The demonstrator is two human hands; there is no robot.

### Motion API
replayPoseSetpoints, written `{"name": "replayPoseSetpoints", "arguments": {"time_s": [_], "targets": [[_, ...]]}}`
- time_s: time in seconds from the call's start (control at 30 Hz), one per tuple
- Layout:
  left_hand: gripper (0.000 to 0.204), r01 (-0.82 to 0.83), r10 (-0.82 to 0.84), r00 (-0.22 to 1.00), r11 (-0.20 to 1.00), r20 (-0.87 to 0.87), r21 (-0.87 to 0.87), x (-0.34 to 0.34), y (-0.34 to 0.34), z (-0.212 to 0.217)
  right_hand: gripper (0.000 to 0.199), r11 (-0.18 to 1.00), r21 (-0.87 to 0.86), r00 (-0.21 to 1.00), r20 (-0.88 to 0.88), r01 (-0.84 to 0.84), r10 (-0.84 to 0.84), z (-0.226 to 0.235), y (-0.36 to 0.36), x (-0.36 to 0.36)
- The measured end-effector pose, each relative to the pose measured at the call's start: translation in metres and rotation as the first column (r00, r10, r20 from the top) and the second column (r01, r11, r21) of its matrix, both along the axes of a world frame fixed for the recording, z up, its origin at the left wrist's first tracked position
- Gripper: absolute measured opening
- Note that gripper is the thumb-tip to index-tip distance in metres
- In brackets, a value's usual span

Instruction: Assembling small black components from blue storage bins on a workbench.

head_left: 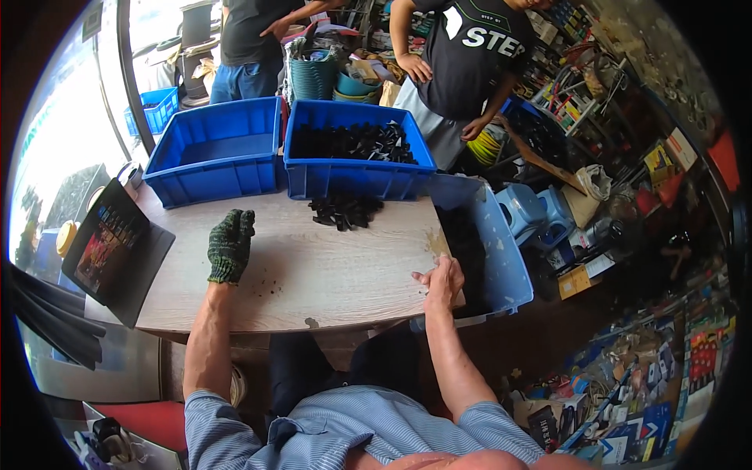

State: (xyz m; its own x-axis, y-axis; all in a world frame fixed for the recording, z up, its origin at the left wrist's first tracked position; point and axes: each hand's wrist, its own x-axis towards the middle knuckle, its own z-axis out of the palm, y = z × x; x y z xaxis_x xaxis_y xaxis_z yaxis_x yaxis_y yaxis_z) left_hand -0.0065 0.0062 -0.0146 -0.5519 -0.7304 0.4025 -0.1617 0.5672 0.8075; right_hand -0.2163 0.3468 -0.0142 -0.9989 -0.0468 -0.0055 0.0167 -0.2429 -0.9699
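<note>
My left hand (229,245), in a dark green and black knitted glove, is held over the left part of the wood-grain table (345,274). Its gloved fingers are closed together, and whatever may be between them is hidden. My bare right hand (442,280) is at the table's right edge, with fingers partly bent and apart and nothing seen in them. Small black pieces (343,211) lie in a loose pile at the table's far side. Behind them a blue crate (356,178) holds many more black pieces. To its left stands another blue crate (223,186), with no pieces visible inside.
An open laptop (113,251) sits at the table's left end. A pale blue bin (507,266) with dark contents adjoins the right edge. Dark crumbs (270,288) dot the tabletop. Two people stand beyond the crates. Blue plastic stools (525,210) and crowded shelves are on the right.
</note>
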Motion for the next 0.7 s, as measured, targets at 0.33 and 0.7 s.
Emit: {"name": "replayPoseSetpoints", "arguments": {"time_s": [0.33, 0.7], "targets": [[0.028, -0.016, 0.04, 0.99, 0.984, 0.133, -0.18, 0.0, 0.007, 0.006, 0.027, 0.995, 0.025, 0.995, -0.007, -0.095, 0.096, -0.007, 0.006, 0.001], [0.026, 0.047, -0.015, 0.987, 0.979, 0.159, -0.199, -0.006, -0.011, -0.02, 0.023, 0.991, 0.057, 0.99, 0.082, -0.122, 0.117, -0.011, 0.008, -0.007]]}}
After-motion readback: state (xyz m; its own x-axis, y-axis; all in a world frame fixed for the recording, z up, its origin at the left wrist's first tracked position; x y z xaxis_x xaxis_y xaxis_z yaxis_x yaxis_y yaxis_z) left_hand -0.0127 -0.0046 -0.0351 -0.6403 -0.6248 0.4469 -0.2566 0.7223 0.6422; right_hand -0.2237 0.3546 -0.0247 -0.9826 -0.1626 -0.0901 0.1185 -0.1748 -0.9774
